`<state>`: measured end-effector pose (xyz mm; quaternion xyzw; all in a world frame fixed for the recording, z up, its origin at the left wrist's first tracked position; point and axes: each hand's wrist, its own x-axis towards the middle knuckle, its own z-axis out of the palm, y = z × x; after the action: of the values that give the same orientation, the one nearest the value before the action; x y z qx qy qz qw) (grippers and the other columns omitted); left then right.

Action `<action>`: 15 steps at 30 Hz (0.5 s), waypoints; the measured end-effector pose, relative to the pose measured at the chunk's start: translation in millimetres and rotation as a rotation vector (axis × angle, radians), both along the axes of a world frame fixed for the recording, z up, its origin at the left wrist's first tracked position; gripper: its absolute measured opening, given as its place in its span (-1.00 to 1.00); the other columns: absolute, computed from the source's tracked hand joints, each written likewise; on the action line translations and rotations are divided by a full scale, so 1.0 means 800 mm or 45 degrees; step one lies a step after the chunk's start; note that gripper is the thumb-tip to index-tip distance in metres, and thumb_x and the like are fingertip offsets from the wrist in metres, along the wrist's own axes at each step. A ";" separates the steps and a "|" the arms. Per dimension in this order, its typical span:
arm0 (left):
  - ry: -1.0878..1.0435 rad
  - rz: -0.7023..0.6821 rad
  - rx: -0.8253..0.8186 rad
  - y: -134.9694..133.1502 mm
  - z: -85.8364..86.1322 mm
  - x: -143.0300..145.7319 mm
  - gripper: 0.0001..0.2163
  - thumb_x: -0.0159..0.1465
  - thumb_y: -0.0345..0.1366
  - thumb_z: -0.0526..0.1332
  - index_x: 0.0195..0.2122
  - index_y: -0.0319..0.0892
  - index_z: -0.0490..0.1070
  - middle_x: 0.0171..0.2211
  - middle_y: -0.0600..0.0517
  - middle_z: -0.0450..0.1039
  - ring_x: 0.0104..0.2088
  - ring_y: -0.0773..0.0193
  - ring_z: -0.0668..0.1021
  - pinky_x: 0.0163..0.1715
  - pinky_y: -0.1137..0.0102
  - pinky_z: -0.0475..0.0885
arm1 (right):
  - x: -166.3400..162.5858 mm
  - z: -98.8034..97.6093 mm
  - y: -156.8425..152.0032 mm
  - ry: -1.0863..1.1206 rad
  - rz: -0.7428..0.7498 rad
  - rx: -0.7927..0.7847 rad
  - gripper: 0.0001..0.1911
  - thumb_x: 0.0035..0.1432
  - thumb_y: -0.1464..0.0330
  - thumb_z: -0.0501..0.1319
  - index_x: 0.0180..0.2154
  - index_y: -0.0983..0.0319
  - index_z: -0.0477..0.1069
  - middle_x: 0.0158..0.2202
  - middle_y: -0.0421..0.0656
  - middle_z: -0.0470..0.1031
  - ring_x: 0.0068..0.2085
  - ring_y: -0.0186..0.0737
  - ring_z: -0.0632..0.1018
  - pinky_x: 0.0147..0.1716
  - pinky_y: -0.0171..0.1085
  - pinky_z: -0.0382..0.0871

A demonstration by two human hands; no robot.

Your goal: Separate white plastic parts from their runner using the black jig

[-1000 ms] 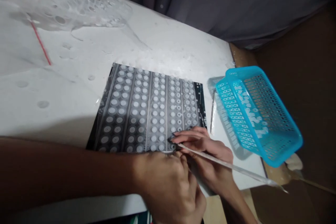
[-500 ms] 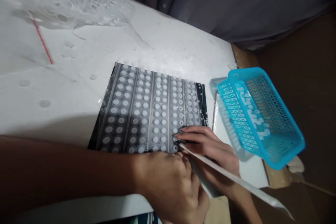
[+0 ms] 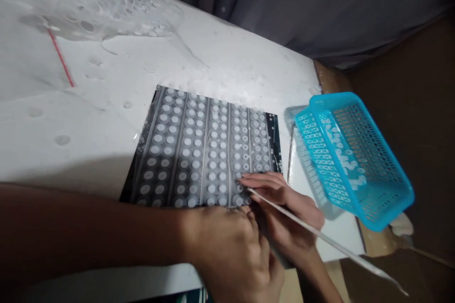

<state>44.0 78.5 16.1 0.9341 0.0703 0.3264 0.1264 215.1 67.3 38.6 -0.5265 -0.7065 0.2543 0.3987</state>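
A dark flat board lies on the white table, bearing rows of small white ringed discs among clear strips. Across its near edge reaches my left hand, closed, back of the hand up; whatever its curled fingers hold is hidden. My right hand rests over the board's lower right corner, its fingertips drawn together at the discs. From those fingertips a long thin white strip runs out to the lower right, its far end hanging in the air. The two hands meet near the board's front edge.
A blue perforated basket holding small white pieces stands to the right, tilted at the table's edge. Clear plastic bags with round pieces fill the back left, near a red strip. Loose discs lie on the left.
My right hand has tilted, its fingers bunching closer together. The white strip has turned to look narrower, and its free end has shifted slightly right. My left hand stays nearly in place.
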 end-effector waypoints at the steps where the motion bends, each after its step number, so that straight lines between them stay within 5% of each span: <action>1: 0.023 0.020 -0.027 -0.001 0.000 0.000 -0.89 0.29 -0.30 0.27 -0.30 -0.18 0.57 -0.41 -0.09 0.61 -0.42 0.06 0.64 -0.57 0.25 0.47 | -0.001 0.000 -0.001 0.106 -0.083 -0.092 -0.81 0.35 0.55 0.32 -0.19 0.11 0.57 -0.06 -0.14 0.76 -0.01 -0.01 0.75 0.04 0.02 0.65; 5: 0.008 0.054 -0.099 -0.001 0.002 -0.002 -0.86 0.31 -0.27 0.25 -0.30 -0.18 0.58 -0.37 -0.10 0.64 -0.41 0.04 0.66 -0.57 0.23 0.51 | -0.001 0.003 0.001 0.199 -0.114 -0.267 -0.79 0.34 0.53 0.35 -0.31 0.12 0.49 -0.01 -0.13 0.74 0.05 -0.03 0.73 0.03 -0.04 0.66; 15: -0.034 0.018 -0.024 0.006 0.004 0.000 -0.92 0.27 -0.33 0.29 -0.31 -0.15 0.59 -0.44 -0.06 0.59 -0.43 0.09 0.61 -0.59 0.26 0.43 | 0.008 0.010 0.010 -0.149 0.178 -0.068 -0.76 0.34 0.58 0.30 -0.12 0.12 0.56 0.03 -0.10 0.73 0.14 0.00 0.65 0.08 0.06 0.60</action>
<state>43.7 83.5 19.5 0.9279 0.0782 0.3390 0.1338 221.7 75.6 46.3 -0.5002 -0.7567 0.2690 0.3240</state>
